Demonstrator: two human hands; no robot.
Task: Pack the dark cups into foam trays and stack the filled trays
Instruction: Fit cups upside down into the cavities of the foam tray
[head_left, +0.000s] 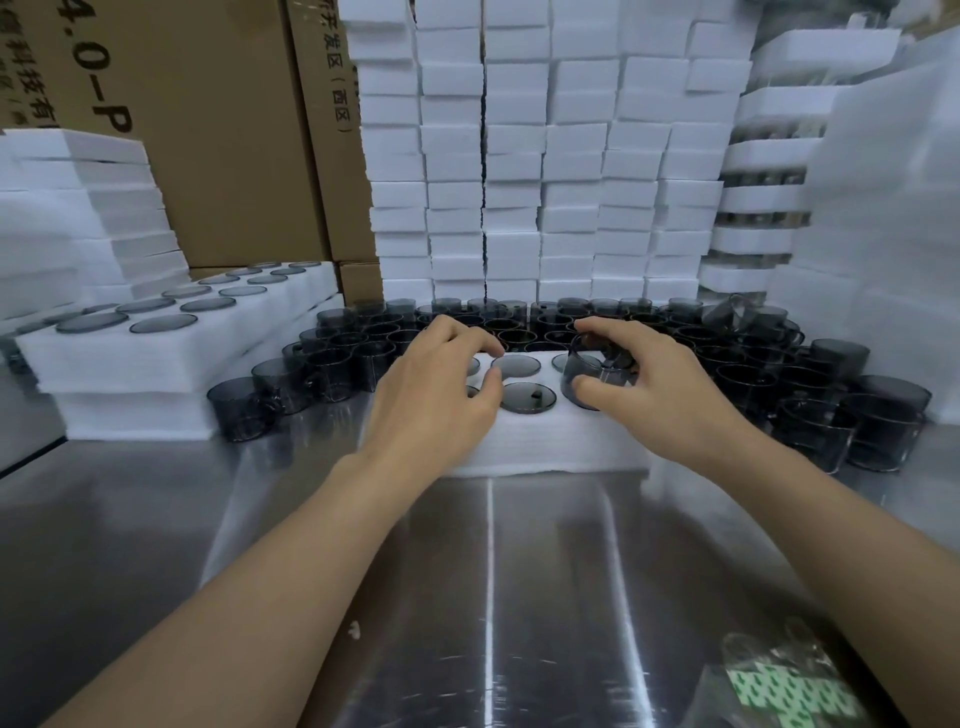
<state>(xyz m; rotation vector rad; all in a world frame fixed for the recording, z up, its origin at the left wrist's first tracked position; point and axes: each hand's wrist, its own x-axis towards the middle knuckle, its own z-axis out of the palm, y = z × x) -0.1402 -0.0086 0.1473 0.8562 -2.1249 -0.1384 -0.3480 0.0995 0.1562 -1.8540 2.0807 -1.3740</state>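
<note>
A white foam tray (540, 441) lies on the metal table in front of me, with dark cups seated bottom-up in its holes (527, 397). My right hand (649, 384) grips one dark cup (589, 371), tilted, over the tray's right end. My left hand (441, 384) rests on the tray's left part with fingers curved over the seated cups, holding nothing. Several loose dark cups (332, 374) crowd the table behind and on both sides of the tray.
A filled foam tray stack (156, 353) stands at the left. Empty white foam trays (519, 156) are piled high behind, more foam at the right (883, 234). Cardboard boxes (218, 130) rise at back left. A plastic bag with green print (789, 686) lies at the near right.
</note>
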